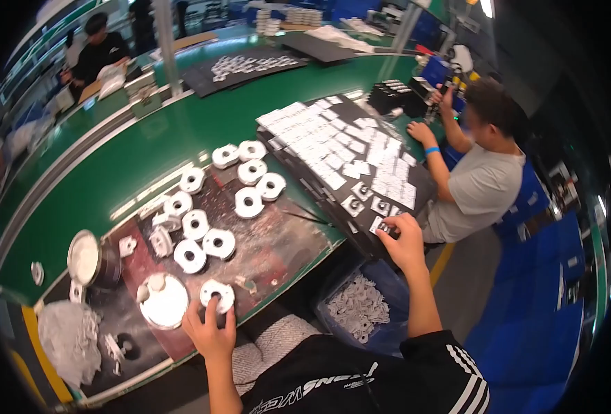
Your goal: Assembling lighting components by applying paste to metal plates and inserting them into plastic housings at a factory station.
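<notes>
White part: a round white piece with a dark central hole (pixel 225 292), set at the near edge of the stained bench (pixel 297 243), just right of a white dish (pixel 166 309).
Left hand: the left hand (pixel 210 331) is laid over the near side of that piece, fingers somewhat spread, one fingertip at the hole; whether it is firmly gripped cannot be told.
Right hand: a small black piece (pixel 391 232) is pinched between thumb and fingers of the right hand (pixel 407 243), over the near corner of a black panel (pixel 333 205); partly hidden by the fingers.
Cards: white squares bearing black rings (pixel 352 205) are laid near the right hand; farther up, the panel is covered with rows of white sheets (pixel 316 134).
Similar parts: more white ringed pieces (pixel 218 243) are clustered beyond the left hand, some touching.
Left end: a pot with pale contents (pixel 83 259) and a crumpled whitish bag (pixel 69 341) are seen.
Below: a blue-lined bin (pixel 396 337) is filled with small white pieces (pixel 357 309).
Beyond: a green surface (pixel 202 124) is seen; at right, a co-worker in a grey shirt (pixel 481 181) is seated or standing, unclear which.
</notes>
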### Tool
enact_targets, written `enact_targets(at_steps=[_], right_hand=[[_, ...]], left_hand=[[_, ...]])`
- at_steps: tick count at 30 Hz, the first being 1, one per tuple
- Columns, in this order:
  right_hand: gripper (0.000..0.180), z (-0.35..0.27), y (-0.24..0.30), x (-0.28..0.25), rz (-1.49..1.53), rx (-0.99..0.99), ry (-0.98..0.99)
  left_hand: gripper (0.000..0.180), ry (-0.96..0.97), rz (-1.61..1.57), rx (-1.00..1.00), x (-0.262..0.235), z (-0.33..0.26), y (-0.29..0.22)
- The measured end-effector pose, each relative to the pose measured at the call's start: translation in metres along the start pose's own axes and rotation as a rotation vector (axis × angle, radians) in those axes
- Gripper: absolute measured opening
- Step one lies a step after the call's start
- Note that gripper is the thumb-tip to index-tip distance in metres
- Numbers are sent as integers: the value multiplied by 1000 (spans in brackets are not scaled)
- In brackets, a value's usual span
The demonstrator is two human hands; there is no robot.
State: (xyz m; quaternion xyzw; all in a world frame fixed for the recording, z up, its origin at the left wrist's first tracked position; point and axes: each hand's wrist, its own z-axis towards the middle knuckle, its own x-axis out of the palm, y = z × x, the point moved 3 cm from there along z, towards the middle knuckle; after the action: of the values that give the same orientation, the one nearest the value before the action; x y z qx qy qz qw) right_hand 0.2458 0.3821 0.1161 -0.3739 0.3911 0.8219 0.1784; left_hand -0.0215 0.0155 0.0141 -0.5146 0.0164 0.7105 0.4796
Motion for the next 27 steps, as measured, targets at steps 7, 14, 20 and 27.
enact_targets(at_steps=[7,14,20,27], right_hand=[[30,-32,103,51,904,-90,408],[36,-90,173,125,1644,-91,786],[39,-106,176,140,1537,9,913],[56,-69,215,95,714,-696,410]], left_hand=[[47,-236,-114,79,-31,-5,-21],[37,521,-1318,-466,-43,-13,-75],[26,452,-1421,-620,-40,-20,-63],[7,63,-581,-21,-64,7,-56]])
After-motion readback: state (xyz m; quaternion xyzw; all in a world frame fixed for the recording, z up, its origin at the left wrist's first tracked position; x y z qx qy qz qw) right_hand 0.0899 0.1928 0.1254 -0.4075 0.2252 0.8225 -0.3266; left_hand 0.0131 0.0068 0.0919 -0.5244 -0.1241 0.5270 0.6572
